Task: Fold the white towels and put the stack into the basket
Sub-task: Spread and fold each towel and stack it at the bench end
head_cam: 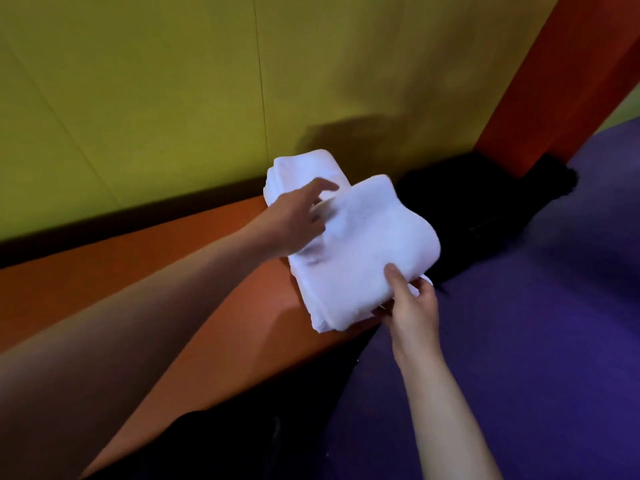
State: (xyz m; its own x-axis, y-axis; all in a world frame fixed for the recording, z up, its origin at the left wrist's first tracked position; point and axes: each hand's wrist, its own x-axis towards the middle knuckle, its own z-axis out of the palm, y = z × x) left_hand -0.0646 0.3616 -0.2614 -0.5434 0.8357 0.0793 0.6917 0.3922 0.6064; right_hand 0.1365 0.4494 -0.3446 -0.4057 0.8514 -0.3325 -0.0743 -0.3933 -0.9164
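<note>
A folded white towel point(363, 247) lies tilted across the right end of an orange ledge point(145, 258), partly lifted. My right hand point(412, 306) pinches its near right corner, thumb on top and fingers underneath. My left hand point(298, 220) grips the towel's left edge, fingers curled under a fold. Behind it a stack of folded white towels point(304, 171) rests on the ledge against the wall. A dark shape point(485, 209) sits to the right of the towels in shadow; I cannot tell whether it is the basket.
A yellow-green wall point(173, 98) rises behind the ledge. An orange post point(561, 81) stands at the right. Purple floor point(536, 341) spreads across the lower right.
</note>
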